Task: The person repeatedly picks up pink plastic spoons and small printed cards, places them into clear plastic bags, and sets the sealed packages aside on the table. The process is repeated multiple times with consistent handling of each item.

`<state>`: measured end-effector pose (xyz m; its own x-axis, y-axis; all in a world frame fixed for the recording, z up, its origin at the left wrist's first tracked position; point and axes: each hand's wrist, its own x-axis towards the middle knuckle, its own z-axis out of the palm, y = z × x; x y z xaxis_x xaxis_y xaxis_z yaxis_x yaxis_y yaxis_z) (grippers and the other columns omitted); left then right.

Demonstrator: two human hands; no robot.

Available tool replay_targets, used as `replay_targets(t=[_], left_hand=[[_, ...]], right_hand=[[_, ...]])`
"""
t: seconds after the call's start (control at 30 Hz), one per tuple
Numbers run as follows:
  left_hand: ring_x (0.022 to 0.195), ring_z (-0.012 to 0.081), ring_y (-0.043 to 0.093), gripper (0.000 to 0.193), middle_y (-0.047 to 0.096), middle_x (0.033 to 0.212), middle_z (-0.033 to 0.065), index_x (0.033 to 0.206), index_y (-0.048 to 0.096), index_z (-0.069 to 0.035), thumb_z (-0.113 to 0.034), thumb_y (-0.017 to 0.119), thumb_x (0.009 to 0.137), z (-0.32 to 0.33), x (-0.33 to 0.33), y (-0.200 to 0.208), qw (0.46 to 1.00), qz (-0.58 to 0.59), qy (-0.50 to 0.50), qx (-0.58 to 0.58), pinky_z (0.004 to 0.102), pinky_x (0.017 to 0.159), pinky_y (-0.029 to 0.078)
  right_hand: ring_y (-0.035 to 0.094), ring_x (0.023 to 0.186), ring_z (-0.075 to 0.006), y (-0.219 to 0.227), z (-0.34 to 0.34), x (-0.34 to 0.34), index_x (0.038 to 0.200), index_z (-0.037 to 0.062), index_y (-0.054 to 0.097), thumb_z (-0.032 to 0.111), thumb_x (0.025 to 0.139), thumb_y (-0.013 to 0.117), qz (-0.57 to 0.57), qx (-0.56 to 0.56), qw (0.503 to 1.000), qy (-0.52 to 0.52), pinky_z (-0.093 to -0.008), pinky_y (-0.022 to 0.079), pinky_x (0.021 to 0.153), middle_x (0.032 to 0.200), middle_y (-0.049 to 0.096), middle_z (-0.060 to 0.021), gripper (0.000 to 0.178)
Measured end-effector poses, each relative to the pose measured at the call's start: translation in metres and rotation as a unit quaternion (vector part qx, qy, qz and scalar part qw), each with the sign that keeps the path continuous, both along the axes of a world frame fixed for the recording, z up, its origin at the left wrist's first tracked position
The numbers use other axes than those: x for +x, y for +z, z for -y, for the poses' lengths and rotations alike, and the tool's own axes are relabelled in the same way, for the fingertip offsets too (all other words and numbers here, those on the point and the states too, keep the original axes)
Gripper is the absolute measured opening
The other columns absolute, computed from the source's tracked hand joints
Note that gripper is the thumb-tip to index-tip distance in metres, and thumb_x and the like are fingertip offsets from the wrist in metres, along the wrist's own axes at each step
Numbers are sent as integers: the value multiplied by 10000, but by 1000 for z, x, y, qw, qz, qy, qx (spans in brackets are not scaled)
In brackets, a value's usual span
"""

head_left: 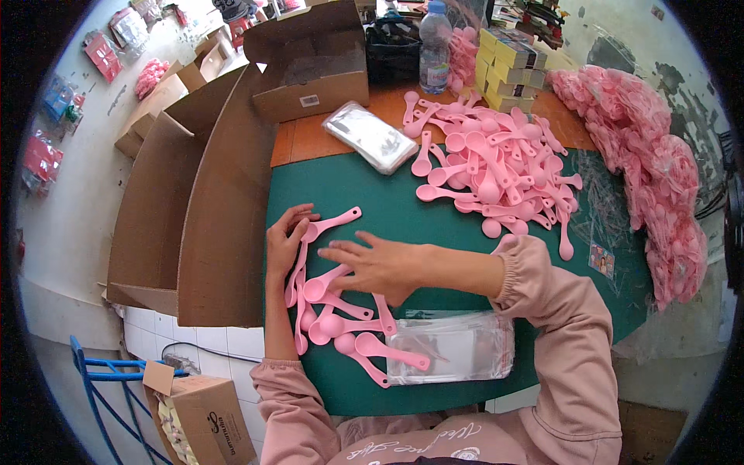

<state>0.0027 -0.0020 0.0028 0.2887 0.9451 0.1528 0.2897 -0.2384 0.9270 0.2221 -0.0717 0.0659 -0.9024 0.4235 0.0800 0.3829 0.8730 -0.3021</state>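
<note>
Several pink measuring spoons lie loosely in a small group at the near left of the green tabletop. My left hand rests along their left side, fingers apart and slightly curved. By its thumb is the bowl of one pink measuring spoon, whose handle points up to the right; whether they touch is hard to tell. Over the same group my right hand reaches in from the right, fingers spread, holding nothing that shows. A stack of clear plastic bags lies just right of the spoons, with some spoon handles overlapping it.
A big pile of pink spoons covers the far right of the table. Another pack of clear bags lies at the back. Open cardboard boxes stand along the left. A water bottle, yellow stacks and pink bagged goods line the edges.
</note>
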Motion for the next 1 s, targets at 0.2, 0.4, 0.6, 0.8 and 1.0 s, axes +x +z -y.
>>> replay_targets(t=[0.2, 0.4, 0.6, 0.8, 1.0], left_hand=[[889, 138, 588, 265, 653, 919, 112, 1071, 573, -3, -129, 526, 842, -2, 0, -3, 1000, 15, 21, 12, 266, 803, 439], [881, 144, 594, 268, 654, 917, 109, 1071, 576, -5, -129, 529, 838, -1, 1, -2, 1000, 2, 28, 8, 266, 793, 443], [877, 145, 592, 267, 653, 917, 111, 1072, 577, -7, -118, 524, 835, -2, 0, -2, 1000, 5, 31, 1, 267, 792, 443], [882, 140, 587, 266, 653, 922, 111, 1072, 580, -10, -126, 525, 839, 0, 1, 0, 1000, 2, 30, 6, 265, 793, 442], [926, 154, 565, 293, 629, 977, 124, 1104, 540, 12, -149, 488, 864, -1, 1, -1, 1000, -12, 13, -11, 259, 843, 407]], right_hand=[[405, 1081, -285, -32, -4, 7, 1046, 116, 493, 120, 693, 616, -30, -39, 998, 50, -417, 356, 883, 1140, 415, -145, 373], [432, 964, -273, -38, 7, 50, 941, 61, 487, 93, 745, 547, 4, -7, 999, -47, -379, 382, 778, 1014, 432, -129, 208], [425, 955, -300, -11, 17, 55, 982, 53, 476, 144, 739, 587, 48, -81, 989, -111, -393, 376, 760, 1000, 426, -160, 283], [417, 987, -326, -31, 28, 16, 1042, 54, 466, 209, 756, 609, 43, 21, 990, -133, -423, 375, 742, 1031, 429, -193, 355], [503, 870, -371, -31, 8, 15, 1063, 45, 451, 203, 804, 574, -21, -128, 983, -131, -447, 419, 717, 996, 457, -214, 327]])
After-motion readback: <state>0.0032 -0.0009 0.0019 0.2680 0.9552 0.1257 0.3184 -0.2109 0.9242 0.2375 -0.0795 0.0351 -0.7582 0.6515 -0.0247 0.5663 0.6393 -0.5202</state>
